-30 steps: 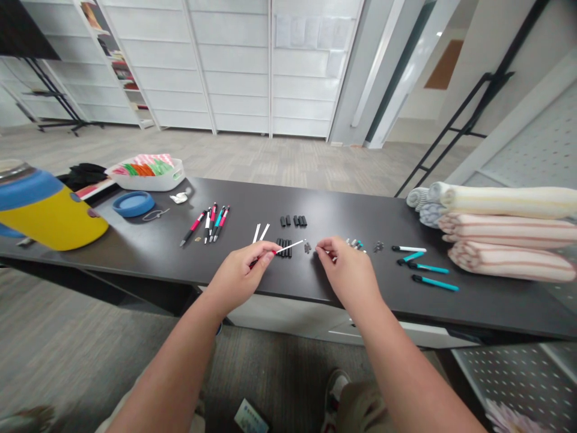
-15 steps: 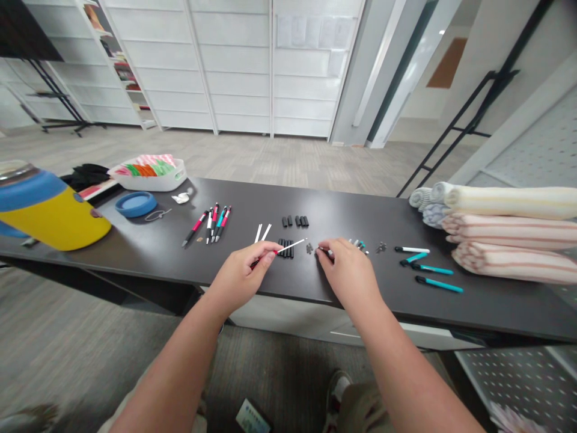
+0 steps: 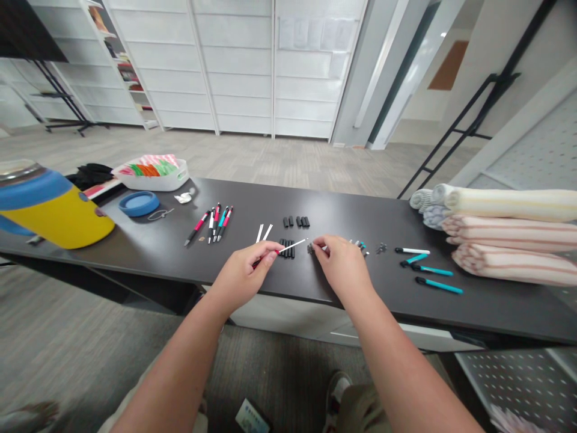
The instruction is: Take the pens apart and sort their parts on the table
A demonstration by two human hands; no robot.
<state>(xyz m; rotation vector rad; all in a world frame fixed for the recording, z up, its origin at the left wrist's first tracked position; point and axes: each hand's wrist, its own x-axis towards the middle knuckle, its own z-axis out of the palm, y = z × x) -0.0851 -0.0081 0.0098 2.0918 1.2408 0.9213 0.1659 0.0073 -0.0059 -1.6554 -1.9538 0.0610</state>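
My left hand pinches a thin white pen refill with a red end, its tip pointing right. My right hand hovers over the dark table, fingers pinched near small dark parts; what it holds is too small to name. A row of black pen grips lies just beyond the left hand. Two white refills lie behind them. Several assembled pens lie to the left. Teal pen barrels lie to the right.
More black pieces sit further back. A yellow and blue container stands at far left, with a blue dish and a white tray behind. Rolled striped towels are stacked at the right.
My right hand has shifted slightly left toward the refill's tip. My left hand holds the refill nearly still.
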